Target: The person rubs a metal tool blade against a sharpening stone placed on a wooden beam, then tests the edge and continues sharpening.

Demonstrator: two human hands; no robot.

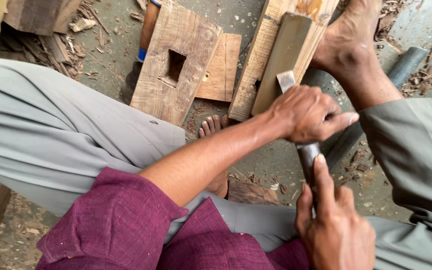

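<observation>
Fingers of the left hand [308,112] are wrapped tight round a chisel [301,130] near its blade, right of centre; right hand [333,225] at the bottom grips the handle end, index finger laid along it; blade tip sits on a grey-green sharpening stone [281,60] lying on a plank [266,50]; mortised wood block [176,65] sits upper middle; bare foot [351,40] pins the plank, upper right

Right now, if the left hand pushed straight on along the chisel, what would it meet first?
The left hand points up the frame along the chisel, so it would likely meet the grey slab on the plank first; depth is unclear.
</observation>
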